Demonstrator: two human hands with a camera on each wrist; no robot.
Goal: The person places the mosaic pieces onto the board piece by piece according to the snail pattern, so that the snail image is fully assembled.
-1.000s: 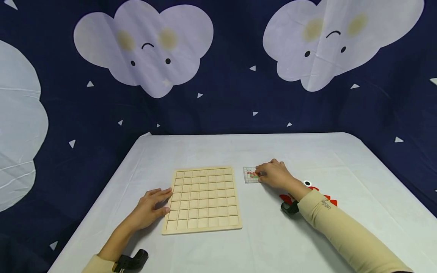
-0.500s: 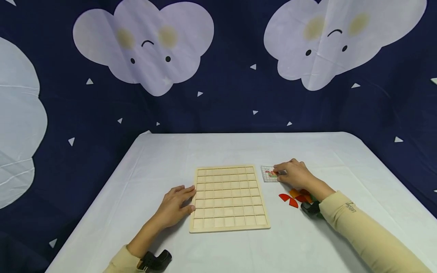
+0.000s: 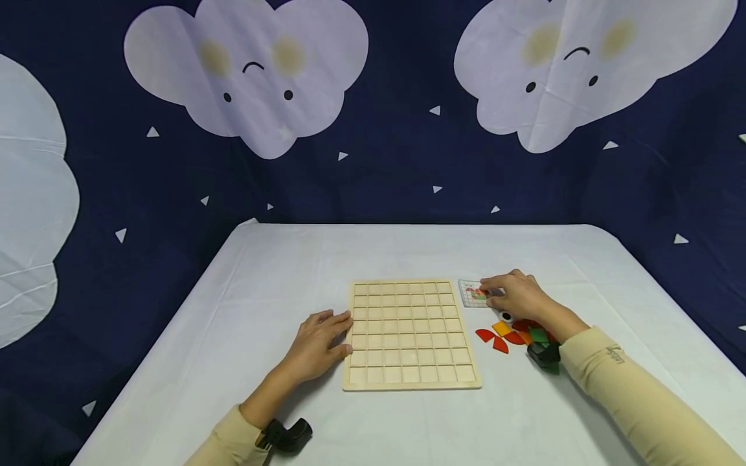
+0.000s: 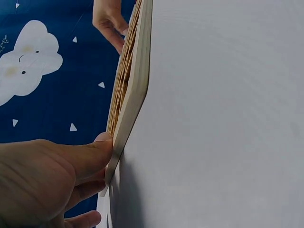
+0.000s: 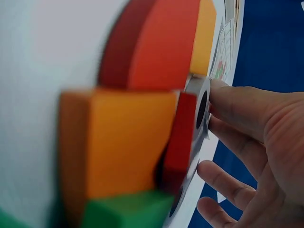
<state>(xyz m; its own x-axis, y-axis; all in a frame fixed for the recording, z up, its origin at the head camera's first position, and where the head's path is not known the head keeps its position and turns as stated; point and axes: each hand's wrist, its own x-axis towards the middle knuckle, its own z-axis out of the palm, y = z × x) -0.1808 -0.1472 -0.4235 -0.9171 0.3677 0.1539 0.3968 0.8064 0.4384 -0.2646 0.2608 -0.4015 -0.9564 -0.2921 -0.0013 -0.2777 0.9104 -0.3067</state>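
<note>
A pale wooden grid board (image 3: 410, 333) lies flat on the table, with shallow square cells. My left hand (image 3: 319, 343) touches its left side, fingers loosely extended; in the left wrist view, the thumb (image 4: 97, 152) lies against the board's edge. Just past the board's upper right corner is a small card (image 3: 469, 294) printed with a grid and a red-and-green picture. My right hand (image 3: 519, 298) pinches this card at its right end, covering part of it. Below that hand lie red quarter-circle pieces (image 3: 500, 345), an orange square (image 3: 502, 328), and a green piece (image 3: 539, 335).
A white disc with a black centre (image 3: 506, 316), like an eye, lies under the right hand. The right wrist's black camera (image 3: 544, 353) overlaps some pieces. White cloth covers the table (image 3: 408, 427); behind it hangs a dark blue curtain (image 3: 402, 162) with clouds.
The board has slid right along with my left hand. The card has also moved right with my right hand, and the coloured pieces beneath show more.
</note>
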